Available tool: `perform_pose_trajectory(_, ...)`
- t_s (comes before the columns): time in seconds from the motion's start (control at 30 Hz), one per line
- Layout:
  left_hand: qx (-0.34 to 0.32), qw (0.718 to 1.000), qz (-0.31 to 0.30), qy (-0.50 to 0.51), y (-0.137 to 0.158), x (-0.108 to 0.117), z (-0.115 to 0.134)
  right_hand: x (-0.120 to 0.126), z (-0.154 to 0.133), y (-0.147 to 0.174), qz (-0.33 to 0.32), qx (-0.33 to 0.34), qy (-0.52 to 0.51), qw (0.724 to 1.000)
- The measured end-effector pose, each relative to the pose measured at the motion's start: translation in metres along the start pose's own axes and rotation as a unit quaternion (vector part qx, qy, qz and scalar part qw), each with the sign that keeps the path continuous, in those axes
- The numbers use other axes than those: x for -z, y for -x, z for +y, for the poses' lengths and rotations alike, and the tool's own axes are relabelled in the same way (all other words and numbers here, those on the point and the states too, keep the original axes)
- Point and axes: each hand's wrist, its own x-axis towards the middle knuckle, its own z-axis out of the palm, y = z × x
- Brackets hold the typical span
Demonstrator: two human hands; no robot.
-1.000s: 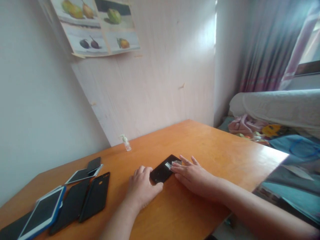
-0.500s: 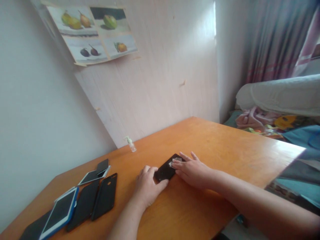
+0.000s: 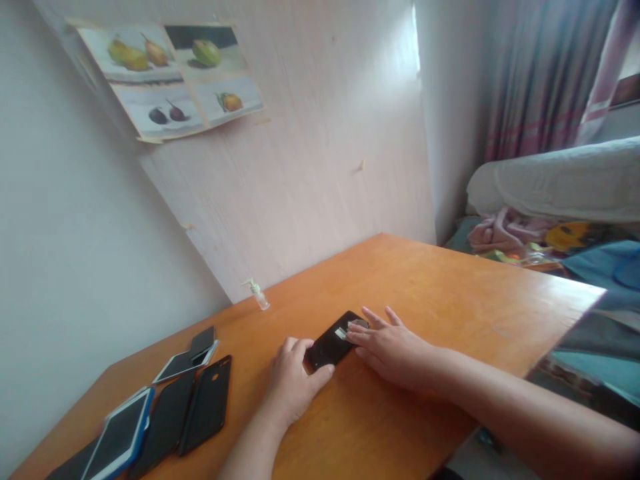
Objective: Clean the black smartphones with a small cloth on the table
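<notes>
A black phone [image 3: 327, 350] lies slanted on the wooden table. My left hand [image 3: 295, 380] grips its near-left end, with the thumb on one long side and the fingers on the other. Over the phone's far end, my right hand [image 3: 390, 343] presses down a small crumpled whitish tissue [image 3: 343, 333] with its fingertips. Two of that hand's fingers are spread out past the phone's edge. The fingers partly cover the tissue and the far end of the phone.
On the left of the table [image 3: 415, 280] lie black phone cases [image 3: 207, 407], a blue-edged white tablet [image 3: 117, 433] and a small dark phone [image 3: 202, 343] on a white-edged device [image 3: 175, 367]. A clear pump bottle [image 3: 260, 298] stands near the wall. Bedding [image 3: 555, 180] lies beyond the right edge.
My right hand's fingertips have shifted slightly with the tissue over the phone. My left hand keeps its grip. The whole view has tilted a little.
</notes>
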Motion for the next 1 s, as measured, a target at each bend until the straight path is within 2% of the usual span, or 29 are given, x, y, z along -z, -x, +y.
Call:
perform_pose_trajectory(0.07,-0.002,1.0,0.0,0.002,0.0,0.0,0.0,0.001,0.001,0.001,0.002,0.002,0.003,1.0)
perform_pose_trajectory(0.27,-0.007,1.0,0.001,0.005,0.0,-0.002,-0.002,0.005,0.0,-0.032,-0.028,0.002,0.045,0.999)
perform_pose_trajectory(0.5,-0.001,1.0,-0.007,0.011,0.0,-0.001,-0.001,0.006,0.001,0.003,0.006,0.006,0.023,1.0)
perform_pose_trajectory(0.73,-0.01,1.0,-0.011,0.016,0.0,0.0,-0.002,0.009,0.001,-0.028,-0.028,-0.013,0.045,0.999)
perform_pose_trajectory(0.93,-0.005,1.0,-0.002,0.008,-0.001,0.0,0.0,0.006,0.008,0.001,-0.001,-0.003,0.026,1.0)
perform_pose_trajectory(1.0,-0.01,1.0,-0.002,0.009,-0.001,0.0,0.0,0.008,0.01,0.0,-0.006,-0.006,0.025,1.0)
